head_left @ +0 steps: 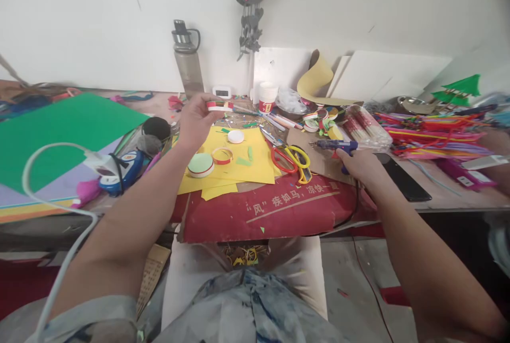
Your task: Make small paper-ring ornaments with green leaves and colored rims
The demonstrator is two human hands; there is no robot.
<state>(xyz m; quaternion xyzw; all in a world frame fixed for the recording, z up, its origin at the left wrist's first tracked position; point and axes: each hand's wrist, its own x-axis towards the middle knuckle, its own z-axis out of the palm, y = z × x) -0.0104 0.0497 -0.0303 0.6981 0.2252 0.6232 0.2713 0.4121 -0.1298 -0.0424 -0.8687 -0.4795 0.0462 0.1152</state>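
Note:
My left hand (198,122) is raised over the far edge of the yellow paper (258,157), its thumb and fingers pinching a small red-and-white paper ring (220,105). At the right, my right hand (360,166) grips a blue hot glue gun (334,145), its nozzle pointing left over the brown cardboard (311,146). On the yellow paper lie a round green-topped disc (201,165), a red-and-yellow paper ring (222,160), a white disc (236,136) and green scraps (244,161). Red-handled scissors (283,159) and yellow-handled scissors (298,157) lie between the hands.
A tall bottle (189,67) and paper cups (268,97) stand at the back. To the right are a black phone (404,177) and colourful pipe cleaners (434,136). Green sheets (67,136) and a white cable (59,279) lie left. Red cardboard (223,221) covers the front edge.

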